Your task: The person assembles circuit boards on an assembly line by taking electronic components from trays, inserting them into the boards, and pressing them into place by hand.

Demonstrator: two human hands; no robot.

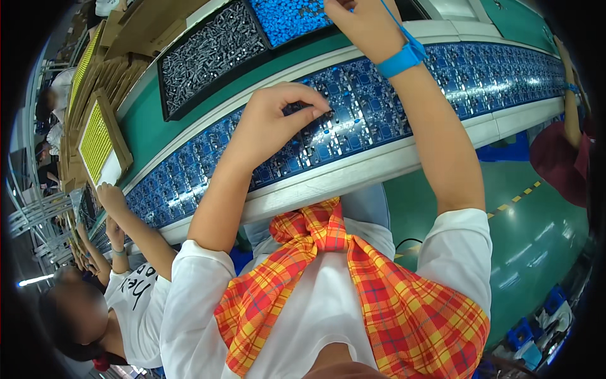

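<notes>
A long row of blue circuit boards [480, 76] runs along a conveyor line in front of me. My left hand [274, 120] hovers over a board near the middle, fingers pinched together on a small dark part pressed against the board. My right hand [363, 22] reaches farther out to a tray of small blue components [287, 19]; its fingers are at the tray's edge and mostly cut off by the frame. A blue wrist strap [404, 58] circles my right wrist.
A black tray of grey metal parts [211, 54] sits left of the blue tray. Yellow trays [98, 139] stand at the far left. One person works at my left [123, 215], another at the far right [568, 120]. Green floor lies below right.
</notes>
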